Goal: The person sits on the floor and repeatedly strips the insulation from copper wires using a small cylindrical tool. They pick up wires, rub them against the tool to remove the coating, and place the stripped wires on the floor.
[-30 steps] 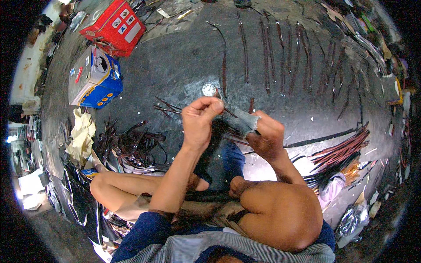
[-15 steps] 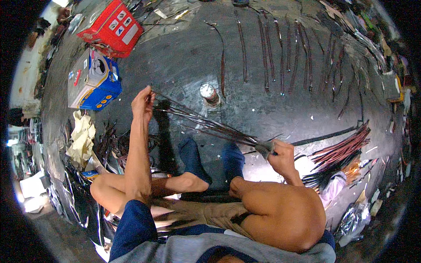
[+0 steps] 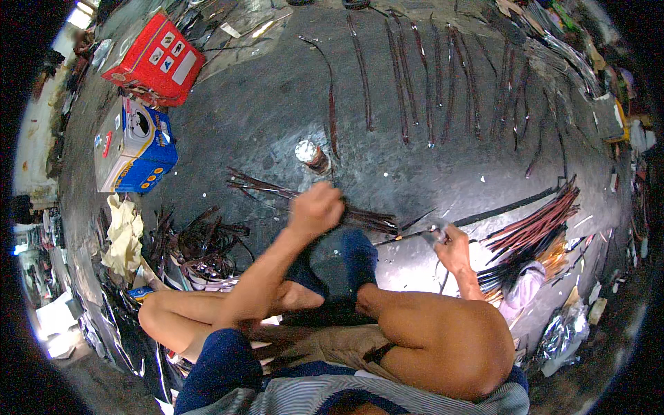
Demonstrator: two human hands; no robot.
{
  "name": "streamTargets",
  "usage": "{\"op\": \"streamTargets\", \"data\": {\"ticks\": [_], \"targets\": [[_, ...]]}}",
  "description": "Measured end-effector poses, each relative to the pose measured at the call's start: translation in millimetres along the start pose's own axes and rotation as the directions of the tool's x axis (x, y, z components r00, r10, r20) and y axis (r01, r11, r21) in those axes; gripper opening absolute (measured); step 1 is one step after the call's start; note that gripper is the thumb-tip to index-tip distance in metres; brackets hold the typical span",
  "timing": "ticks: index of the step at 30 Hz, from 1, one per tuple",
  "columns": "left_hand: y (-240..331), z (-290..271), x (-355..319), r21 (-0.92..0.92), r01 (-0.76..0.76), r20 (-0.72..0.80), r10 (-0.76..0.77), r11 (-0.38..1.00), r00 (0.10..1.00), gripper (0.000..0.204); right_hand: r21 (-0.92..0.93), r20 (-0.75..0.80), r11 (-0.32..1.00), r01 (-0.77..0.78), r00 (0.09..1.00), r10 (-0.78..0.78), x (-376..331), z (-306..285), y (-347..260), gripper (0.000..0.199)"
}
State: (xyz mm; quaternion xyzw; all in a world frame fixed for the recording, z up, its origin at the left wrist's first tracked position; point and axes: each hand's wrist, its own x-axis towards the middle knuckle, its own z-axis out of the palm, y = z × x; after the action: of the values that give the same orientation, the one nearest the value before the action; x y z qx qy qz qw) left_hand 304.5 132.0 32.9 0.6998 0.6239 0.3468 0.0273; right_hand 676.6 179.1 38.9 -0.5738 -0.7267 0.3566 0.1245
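I sit cross-legged on a dark floor. My left hand [image 3: 317, 209] is closed around a bundle of thin dark strips [image 3: 290, 191] that stretches from its left out toward the right. My right hand [image 3: 451, 242] is closed on a small metal tool [image 3: 434, 234] at the right end of the strips, low over the floor. A small round tin [image 3: 309, 153] stands just beyond my left hand.
Long dark strips [image 3: 429, 76] lie in rows across the far floor. A reddish bundle of strips [image 3: 536, 225] lies at right. A red box [image 3: 155, 59] and a blue-and-white box [image 3: 131, 149] stand at left, with tangled dark scraps [image 3: 200, 242] and pale cloth [image 3: 124, 235] nearby.
My left hand, stretched far left half a second ago, has come back right toward the middle along the strips. My right hand has stayed at the right end.
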Motion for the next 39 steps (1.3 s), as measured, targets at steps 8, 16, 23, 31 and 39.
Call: {"op": "streamTargets", "data": {"ticks": [8,16,23,31,39], "targets": [[-61,163,139,0.409,-0.332,0.275,0.232,0.85,0.933,0.026,0.069,0.005,0.995,0.071,0.997,-0.072,40,27,-26,0.026],[-38,148,162,0.37,-0.313,0.439,0.132,0.875,0.889,0.014,0.087,-0.168,0.992,0.094,0.983,-0.079,59,26,-36,0.035],[103,58,117,-0.569,0.482,0.249,-0.419,0.666,0.873,0.013,0.09,-0.313,0.897,0.433,0.867,-0.387,81,4,-110,0.062],[106,1,57,-0.883,0.47,0.29,-0.771,0.013,0.567,0.011,0.168,-0.197,0.818,0.55,0.832,-0.519,58,12,-159,0.042],[95,-26,43,-0.848,0.529,0.312,-0.806,0.001,0.502,0.015,0.141,-0.152,0.735,0.663,0.748,-0.646,57,23,-181,0.033]]}}
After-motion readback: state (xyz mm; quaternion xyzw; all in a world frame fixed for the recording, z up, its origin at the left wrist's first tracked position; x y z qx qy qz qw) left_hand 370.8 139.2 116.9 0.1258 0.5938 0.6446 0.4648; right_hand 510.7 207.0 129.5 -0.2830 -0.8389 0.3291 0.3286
